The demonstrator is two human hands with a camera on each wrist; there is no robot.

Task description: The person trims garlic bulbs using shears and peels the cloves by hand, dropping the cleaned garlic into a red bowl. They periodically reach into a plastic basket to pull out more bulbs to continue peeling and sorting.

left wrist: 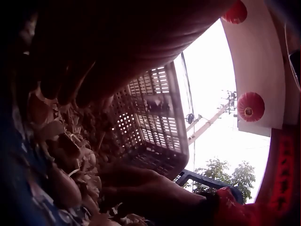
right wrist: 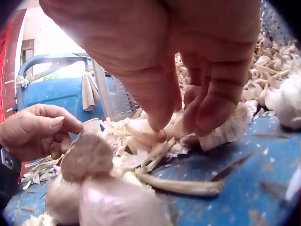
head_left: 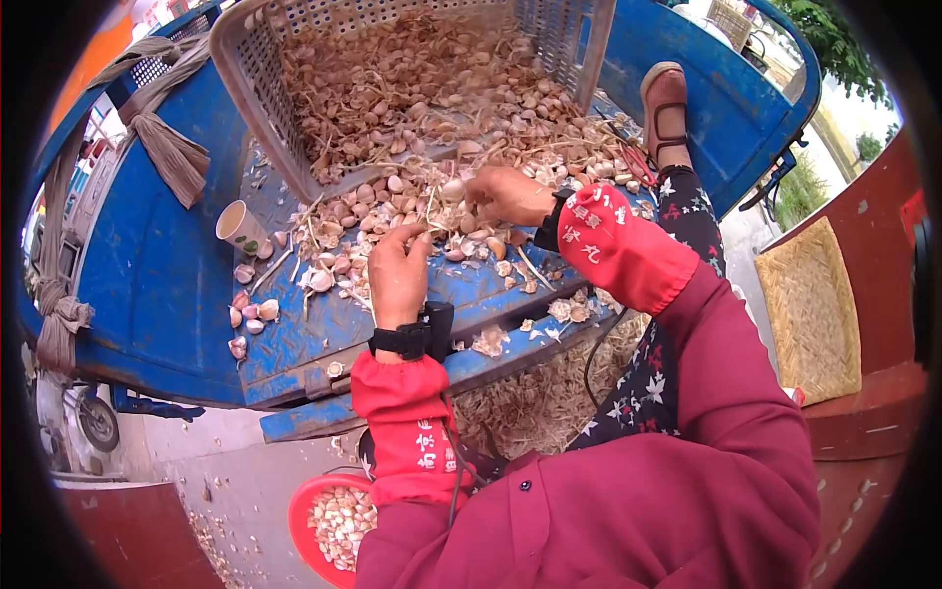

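Observation:
Loose garlic cloves and papery skins (head_left: 373, 211) lie heaped on the blue truck bed, with both hands among them. My right hand (head_left: 510, 194) reaches down into the heap, its thumb and bent fingers around garlic (right wrist: 174, 126) in the right wrist view. A pale garlic bulb (head_left: 453, 190) lies by its fingertips. Left of it, my left hand (head_left: 397, 275) is held low over the near side of the heap. Its fingers are loosely bent, and nothing shows between them in the right wrist view. A dry stem (right wrist: 183, 184) lies beneath the right fingers.
Behind the heap, a tipped plastic crate (head_left: 265, 108) spills garlic and skins. A paper cup (head_left: 238, 226) leans at the left, near several purplish cloves (head_left: 253, 312). Below the bed's edge stands a red basin (head_left: 299, 515) of peeled cloves. Red-handled pliers (head_left: 636, 165) lie near the foot.

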